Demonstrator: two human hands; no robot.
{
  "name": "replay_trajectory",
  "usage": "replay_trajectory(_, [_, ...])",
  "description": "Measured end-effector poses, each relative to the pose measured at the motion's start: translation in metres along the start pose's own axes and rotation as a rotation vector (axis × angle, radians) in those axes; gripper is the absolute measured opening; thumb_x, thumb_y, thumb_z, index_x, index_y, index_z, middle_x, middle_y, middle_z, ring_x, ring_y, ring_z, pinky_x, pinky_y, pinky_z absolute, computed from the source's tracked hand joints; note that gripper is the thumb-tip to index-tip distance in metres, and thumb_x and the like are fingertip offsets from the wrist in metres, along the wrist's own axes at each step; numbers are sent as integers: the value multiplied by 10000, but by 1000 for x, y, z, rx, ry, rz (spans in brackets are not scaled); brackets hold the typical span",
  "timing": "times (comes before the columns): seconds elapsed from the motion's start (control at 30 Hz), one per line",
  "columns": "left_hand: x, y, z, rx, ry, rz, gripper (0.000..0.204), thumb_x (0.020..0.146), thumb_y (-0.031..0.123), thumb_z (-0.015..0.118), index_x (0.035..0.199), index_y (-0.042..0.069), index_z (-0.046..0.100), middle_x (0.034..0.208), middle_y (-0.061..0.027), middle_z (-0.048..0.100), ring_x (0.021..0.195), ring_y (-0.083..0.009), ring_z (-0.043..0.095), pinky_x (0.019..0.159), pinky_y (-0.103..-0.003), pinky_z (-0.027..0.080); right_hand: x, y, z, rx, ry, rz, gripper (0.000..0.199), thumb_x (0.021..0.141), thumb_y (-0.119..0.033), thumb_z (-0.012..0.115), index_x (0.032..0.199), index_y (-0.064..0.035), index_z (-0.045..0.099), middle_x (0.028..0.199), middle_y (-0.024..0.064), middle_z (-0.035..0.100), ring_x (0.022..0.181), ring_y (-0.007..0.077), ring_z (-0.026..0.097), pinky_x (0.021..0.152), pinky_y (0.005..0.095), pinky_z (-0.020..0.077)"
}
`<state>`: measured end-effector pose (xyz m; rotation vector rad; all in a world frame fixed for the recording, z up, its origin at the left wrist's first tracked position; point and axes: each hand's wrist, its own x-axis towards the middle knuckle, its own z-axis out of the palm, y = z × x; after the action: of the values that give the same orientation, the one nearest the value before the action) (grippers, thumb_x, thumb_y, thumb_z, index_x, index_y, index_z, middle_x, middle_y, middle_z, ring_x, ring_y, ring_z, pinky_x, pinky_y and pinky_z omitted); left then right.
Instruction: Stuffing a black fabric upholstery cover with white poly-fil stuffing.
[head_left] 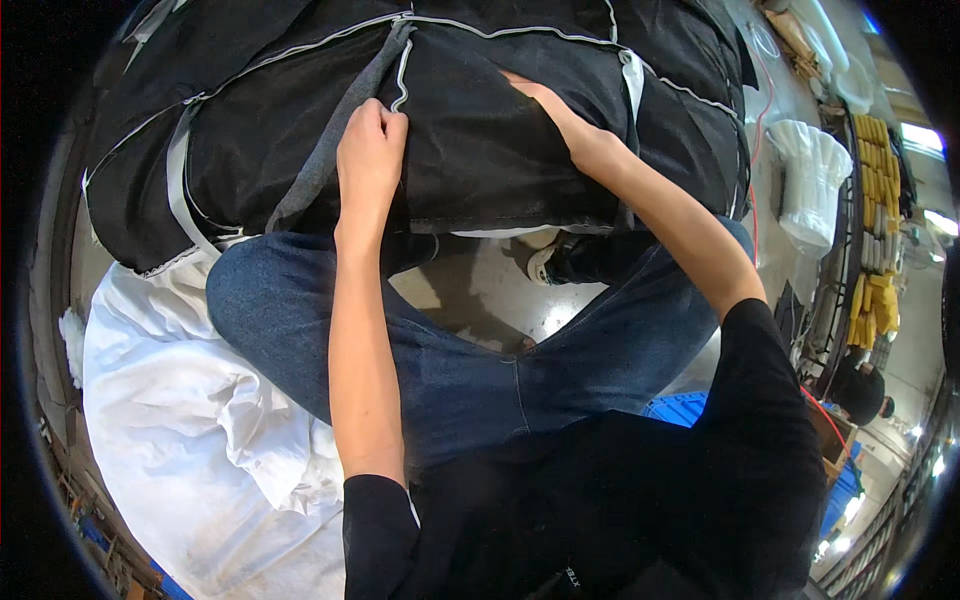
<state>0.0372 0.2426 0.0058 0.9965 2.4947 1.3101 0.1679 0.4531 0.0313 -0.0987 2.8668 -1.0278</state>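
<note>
A large piece of black fabric (500,150) with white piping is spread over a rounded bulk in front of my knees. My left hand (370,145) is closed, pinching the fabric's edge beside a grey strip (345,115). A loose end of white piping (402,75) runs up from its thumb. To the right, my right hand (530,90) reaches in at the black fabric, which hides its fingers. White straps (178,175) hang at the left, and another white strap (632,80) lies right of my right hand.
A white cloth-covered mass (190,380) lies beside my left leg. At the right are a bundle wrapped in clear plastic (805,180), a red cable (757,150), stacked yellow items (875,200) and a blue crate (677,408). A person (858,390) is in the background.
</note>
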Motion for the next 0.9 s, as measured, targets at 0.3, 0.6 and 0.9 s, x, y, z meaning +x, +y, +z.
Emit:
replay_trajectory(0.3, [4,5,9,20,10,-3,254,894,219,513,840,-28,492,837,-224,549,799,-411,546,742,-448,432,1,-28,14,237,110,579,674,902,-144,588,1503,-140,284,1541,118,273,1412,235,308,1189,329,205])
replay_trajectory(0.6, [3,5,10,-1,-3,13,237,889,202,523,826,-27,512,836,-220,563,807,-414,557,739,-466,436,12,-63,-13,1013,263,908,525,1001,-230,399,1507,-126,300,1498,40,389,1362,151,386,1165,299,242])
replay_trajectory(0.9, [5,10,14,0,8,38,261,895,224,517,826,-26,494,828,-218,548,803,-407,550,742,-455,430,-67,3,-6,116,37,190,658,951,-141,533,1519,-47,215,1560,113,278,1429,220,284,1186,310,189])
